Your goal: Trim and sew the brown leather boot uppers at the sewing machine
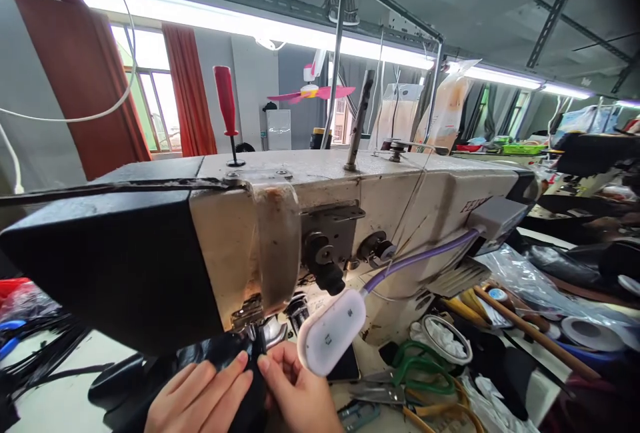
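Note:
A glossy black leather-like piece (220,351) lies under the needle area (255,329) of a worn white sewing machine (330,186). My left hand (203,393) rests flat on this material, fingers stretched out toward the needle. Close beside it, my right hand (297,386) pinches the material's edge between thumb and fingers. A white lamp head (333,333) on a purple flexible neck hangs over my right hand and hides part of it. The needle tip and the stitching spot are hard to make out.
Green-handled scissors (420,369), a yellow-handled tool (445,413) and a round white container (443,339) lie to the right. A wooden stick (535,333) crosses the clutter there. Black strips (45,346) spread at left. A red screwdriver (225,99) stands on the machine head.

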Available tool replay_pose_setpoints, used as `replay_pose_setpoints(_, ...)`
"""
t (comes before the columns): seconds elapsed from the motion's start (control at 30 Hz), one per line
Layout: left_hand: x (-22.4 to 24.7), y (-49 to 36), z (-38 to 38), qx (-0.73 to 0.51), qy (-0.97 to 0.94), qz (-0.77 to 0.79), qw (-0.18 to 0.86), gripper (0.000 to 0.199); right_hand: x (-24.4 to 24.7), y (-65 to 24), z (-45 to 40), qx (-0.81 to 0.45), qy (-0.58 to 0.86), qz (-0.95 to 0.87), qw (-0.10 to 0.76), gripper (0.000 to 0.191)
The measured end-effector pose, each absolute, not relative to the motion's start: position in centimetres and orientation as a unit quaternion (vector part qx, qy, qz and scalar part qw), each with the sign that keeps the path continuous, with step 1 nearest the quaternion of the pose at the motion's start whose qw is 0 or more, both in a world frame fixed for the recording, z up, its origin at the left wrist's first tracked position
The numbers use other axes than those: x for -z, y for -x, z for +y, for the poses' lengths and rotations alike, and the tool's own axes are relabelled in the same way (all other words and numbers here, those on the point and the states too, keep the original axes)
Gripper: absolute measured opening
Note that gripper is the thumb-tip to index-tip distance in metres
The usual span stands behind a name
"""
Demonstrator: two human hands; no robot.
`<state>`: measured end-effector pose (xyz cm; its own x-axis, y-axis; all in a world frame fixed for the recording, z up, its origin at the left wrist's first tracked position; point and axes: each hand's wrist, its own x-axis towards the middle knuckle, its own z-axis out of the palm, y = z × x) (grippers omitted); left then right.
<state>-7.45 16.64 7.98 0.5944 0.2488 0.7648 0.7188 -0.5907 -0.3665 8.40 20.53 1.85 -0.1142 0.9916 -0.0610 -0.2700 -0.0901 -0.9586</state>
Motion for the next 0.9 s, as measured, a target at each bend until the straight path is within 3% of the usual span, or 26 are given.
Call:
replay_pose_setpoints(0.23,-7.8,7.0,16.9,0.352,0.816,-0.313,0.335,0.021,-4.1,-9.1,20.2,-0.603,0.428,-0.459,0.493,0.074)
replay_pose_setpoints(0.37,-8.0,6.8,17.4,0.366,0.808,-0.314,0.339,0.023,-2.6,-9.5,20.4,-0.573,0.439,-0.458,0.519,0.072)
replay_pose_setpoints(0.63,-7.7,6.5,17.4,0.356,0.802,-0.347,0.331,0.029,-2.2,-10.9,19.6,-0.596,0.408,-0.505,0.472,0.065)
replay_pose_setpoints(0.9,-7.8,6.3,17.4,0.342,0.798,-0.368,0.333,0.031,-1.3,-10.8,19.2,-0.611,0.373,-0.498,0.489,0.058)
